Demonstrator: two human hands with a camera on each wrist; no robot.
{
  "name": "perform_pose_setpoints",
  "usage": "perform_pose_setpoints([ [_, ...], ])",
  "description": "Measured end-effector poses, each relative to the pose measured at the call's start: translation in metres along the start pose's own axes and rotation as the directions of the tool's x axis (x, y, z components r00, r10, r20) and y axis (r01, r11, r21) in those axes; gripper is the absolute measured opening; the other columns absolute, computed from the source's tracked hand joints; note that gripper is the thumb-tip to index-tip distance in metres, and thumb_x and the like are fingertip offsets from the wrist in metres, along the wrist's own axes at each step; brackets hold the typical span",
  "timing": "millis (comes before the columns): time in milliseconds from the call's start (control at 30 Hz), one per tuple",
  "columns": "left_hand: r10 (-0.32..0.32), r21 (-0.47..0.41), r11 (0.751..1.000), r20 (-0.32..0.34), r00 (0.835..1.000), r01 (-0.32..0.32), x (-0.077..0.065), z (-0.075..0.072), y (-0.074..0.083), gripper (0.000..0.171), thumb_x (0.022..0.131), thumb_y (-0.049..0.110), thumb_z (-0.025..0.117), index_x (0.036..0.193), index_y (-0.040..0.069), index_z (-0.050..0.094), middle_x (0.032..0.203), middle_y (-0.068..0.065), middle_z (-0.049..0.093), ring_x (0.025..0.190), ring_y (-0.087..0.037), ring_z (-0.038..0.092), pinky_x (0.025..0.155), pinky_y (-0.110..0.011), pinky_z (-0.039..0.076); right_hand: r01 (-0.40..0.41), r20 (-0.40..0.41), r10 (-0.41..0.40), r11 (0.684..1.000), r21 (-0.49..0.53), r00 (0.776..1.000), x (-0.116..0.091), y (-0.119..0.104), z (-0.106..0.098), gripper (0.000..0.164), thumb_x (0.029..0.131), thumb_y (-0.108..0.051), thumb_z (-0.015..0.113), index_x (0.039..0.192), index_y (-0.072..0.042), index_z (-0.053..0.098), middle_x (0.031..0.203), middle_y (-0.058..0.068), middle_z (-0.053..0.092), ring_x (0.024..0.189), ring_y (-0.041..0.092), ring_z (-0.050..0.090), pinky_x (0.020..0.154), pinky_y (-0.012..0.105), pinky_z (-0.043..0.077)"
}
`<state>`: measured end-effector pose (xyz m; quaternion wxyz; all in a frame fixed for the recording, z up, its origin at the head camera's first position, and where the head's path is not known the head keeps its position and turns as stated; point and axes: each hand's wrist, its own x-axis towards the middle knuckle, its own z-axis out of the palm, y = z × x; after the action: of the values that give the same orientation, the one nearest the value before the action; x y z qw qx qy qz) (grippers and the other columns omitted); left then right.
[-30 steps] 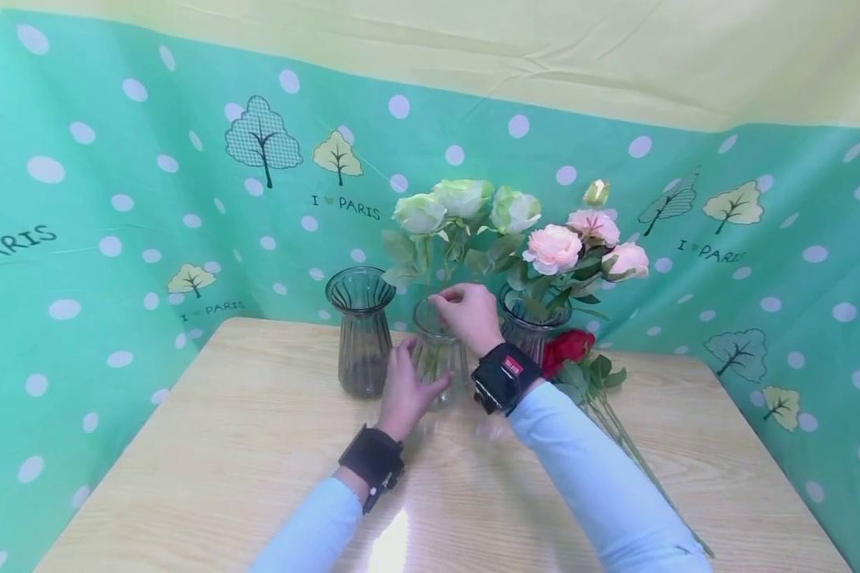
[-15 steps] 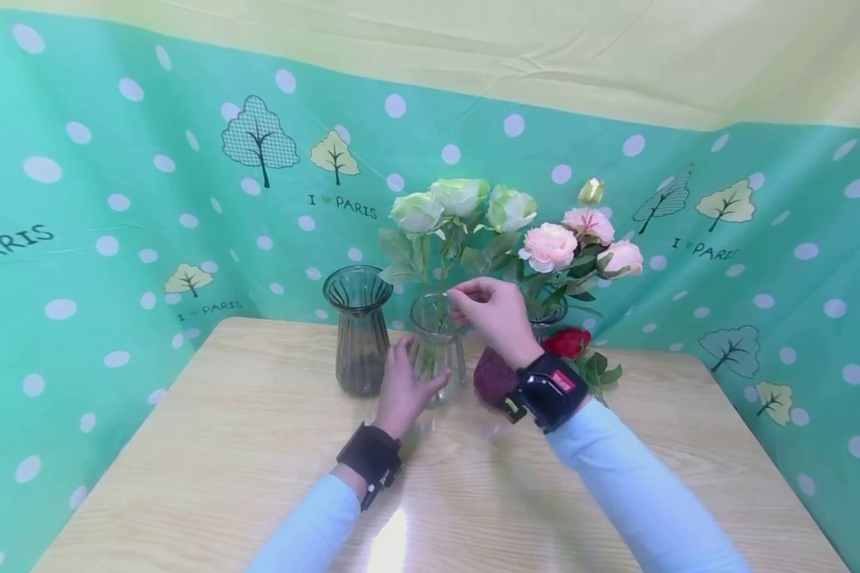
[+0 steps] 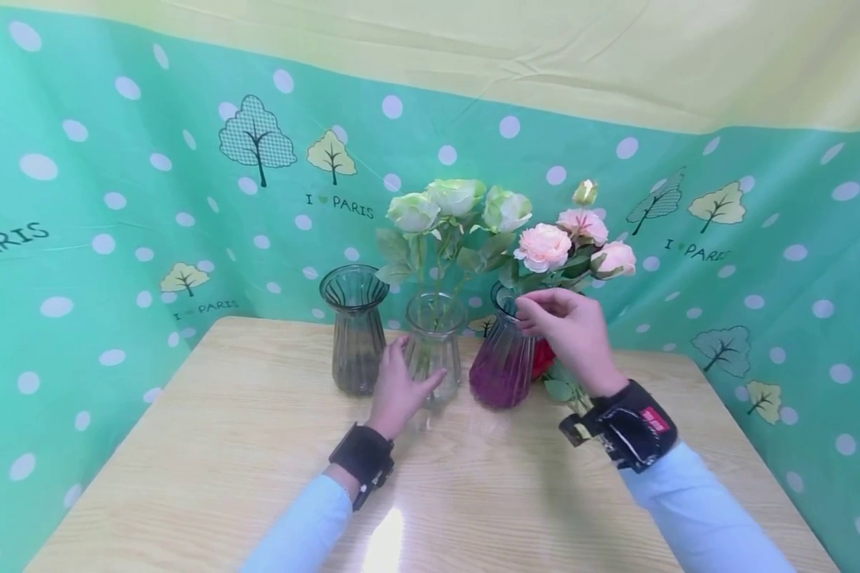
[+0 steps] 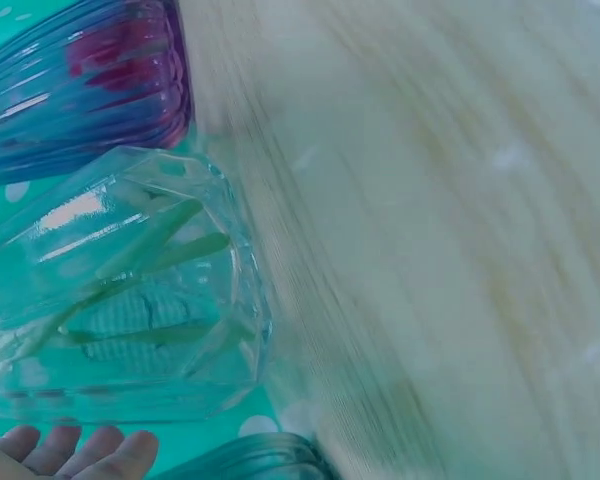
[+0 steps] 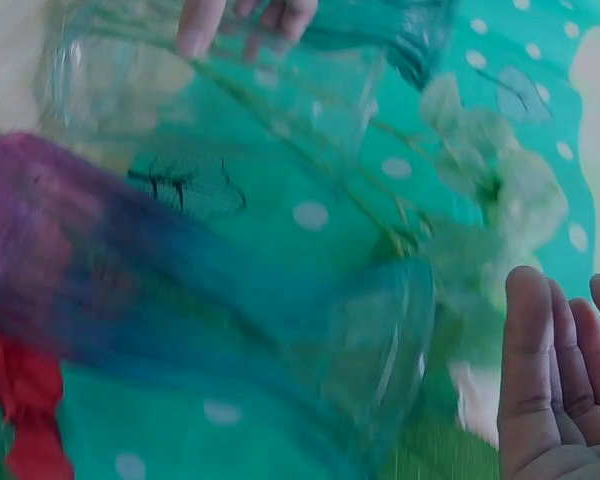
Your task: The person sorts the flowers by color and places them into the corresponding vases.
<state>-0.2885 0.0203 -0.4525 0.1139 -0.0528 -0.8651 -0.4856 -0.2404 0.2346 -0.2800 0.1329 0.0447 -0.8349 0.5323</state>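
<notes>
My left hand is around the lower clear glass vase, fingers on its left and thumb at the front. In the left wrist view a narrow gap shows between the relaxed fingertips and the glass. Three pale green-white roses stand in that vase; their stems show through its wall. To the right, my right hand is beside the mouth of the purple-tinted vase. Its fingers are straight with nothing between them. Pink flowers rise from the purple vase, partly behind this hand.
A smoky grey vase without flowers stands left of the clear one. Behind the purple vase, a red rose lies on the wooden table, mostly hidden by the right hand. A green dotted cloth hangs close behind the vases.
My right hand has moved from the clear vase's mouth rightward to the purple vase, its fingers spreading away from the rose stems. The left hand and the green-white roses stay in place.
</notes>
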Motion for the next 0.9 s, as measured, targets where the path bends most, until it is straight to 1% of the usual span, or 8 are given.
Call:
perform_pose_setpoints([
  [133, 0.011, -0.033, 0.999, -0.014, 1.000, -0.011, -0.002, -0.011, 0.000, 0.090, 0.075, 0.045, 0.074, 0.142, 0.005, 0.030, 0.140, -0.016, 0.041, 0.127, -0.034, 0.043, 0.106, -0.050, 0.039, -0.010, -0.041, 0.008, 0.999, -0.052, 0.999, -0.005, 0.007, -0.021, 0.037, 0.089, -0.031, 0.064, 0.105, 0.002, 0.066, 0.081, -0.004, 0.070, 0.071, 0.007, 0.067, 0.066, 0.021, 0.058],
  [200, 0.018, -0.058, 0.998, -0.023, 1.000, -0.020, -0.004, -0.017, 0.000, 0.087, 0.077, 0.044, 0.073, 0.142, 0.005, 0.030, 0.139, -0.016, 0.042, 0.127, -0.034, 0.043, 0.105, -0.051, 0.040, -0.017, -0.048, 0.014, 0.998, -0.065, 0.999, -0.009, 0.012, -0.031, 0.039, 0.089, -0.032, 0.063, 0.106, 0.002, 0.065, 0.079, -0.011, 0.068, 0.072, 0.007, 0.067, 0.066, 0.020, 0.058],
  [333, 0.032, -0.095, 0.995, -0.026, 0.999, -0.035, -0.010, -0.029, -0.001, 0.082, 0.081, 0.047, 0.068, 0.141, 0.005, 0.031, 0.137, -0.017, 0.044, 0.125, -0.035, 0.044, 0.104, -0.051, 0.040, -0.038, -0.067, 0.033, 0.996, -0.079, 0.997, -0.016, 0.024, -0.046, 0.042, 0.089, -0.033, 0.062, 0.109, 0.003, 0.063, 0.080, -0.014, 0.068, 0.072, 0.006, 0.067, 0.066, 0.020, 0.057],
  [467, 0.023, -0.118, 0.993, -0.040, 0.999, -0.027, -0.016, -0.043, -0.003, 0.078, 0.083, 0.050, 0.064, 0.140, 0.007, 0.032, 0.135, -0.014, 0.045, 0.124, -0.032, 0.046, 0.103, -0.049, 0.042, -0.077, -0.071, 0.070, 0.992, -0.097, 0.995, -0.024, 0.038, -0.057, 0.044, 0.090, -0.035, 0.061, 0.111, 0.004, 0.062, 0.081, -0.014, 0.068, 0.073, 0.006, 0.067, 0.067, 0.020, 0.058],
  [667, -0.001, -0.145, 0.989, -0.108, 0.994, -0.015, -0.020, -0.066, -0.008, 0.068, 0.086, 0.041, 0.064, 0.137, 0.008, 0.034, 0.129, -0.011, 0.049, 0.116, -0.030, 0.051, 0.096, -0.046, 0.048, -0.179, -0.056, 0.173, 0.972, -0.151, 0.983, -0.034, 0.057, -0.074, 0.052, 0.091, -0.041, 0.057, 0.115, 0.004, 0.060, 0.080, -0.016, 0.067, 0.074, 0.002, 0.066, 0.069, 0.015, 0.055],
  [733, -0.004, -0.134, 0.991, -0.146, 0.989, -0.016, -0.020, -0.074, -0.012, 0.067, 0.086, 0.039, 0.065, 0.137, 0.007, 0.034, 0.128, -0.011, 0.049, 0.115, -0.031, 0.052, 0.095, -0.047, 0.048, -0.203, -0.045, 0.198, 0.961, -0.187, 0.979, -0.036, 0.065, -0.080, 0.054, 0.091, -0.042, 0.056, 0.117, 0.005, 0.058, 0.081, -0.017, 0.067, 0.073, 0.000, 0.066, 0.069, 0.013, 0.054],
  [800, 0.014, -0.108, 0.993, -0.188, 0.982, -0.035, -0.018, -0.081, -0.016, 0.069, 0.086, 0.039, 0.065, 0.137, 0.004, 0.034, 0.127, -0.013, 0.048, 0.115, -0.032, 0.051, 0.096, -0.048, 0.047, -0.218, -0.018, 0.219, 0.955, -0.202, 0.976, -0.037, 0.075, -0.085, 0.056, 0.092, -0.042, 0.054, 0.120, 0.007, 0.056, 0.080, -0.019, 0.067, 0.073, 0.000, 0.066, 0.068, 0.013, 0.054],
  [900, 0.054, -0.045, 0.997, -0.241, 0.969, -0.067, -0.013, -0.088, -0.023, 0.072, 0.086, 0.039, 0.065, 0.138, 0.002, 0.033, 0.129, -0.016, 0.046, 0.118, -0.033, 0.047, 0.098, -0.048, 0.044, -0.212, 0.024, 0.219, 0.962, -0.170, 0.975, -0.037, 0.093, -0.094, 0.058, 0.094, -0.038, 0.053, 0.123, 0.012, 0.052, 0.079, -0.021, 0.066, 0.074, 0.000, 0.065, 0.069, 0.016, 0.056],
])
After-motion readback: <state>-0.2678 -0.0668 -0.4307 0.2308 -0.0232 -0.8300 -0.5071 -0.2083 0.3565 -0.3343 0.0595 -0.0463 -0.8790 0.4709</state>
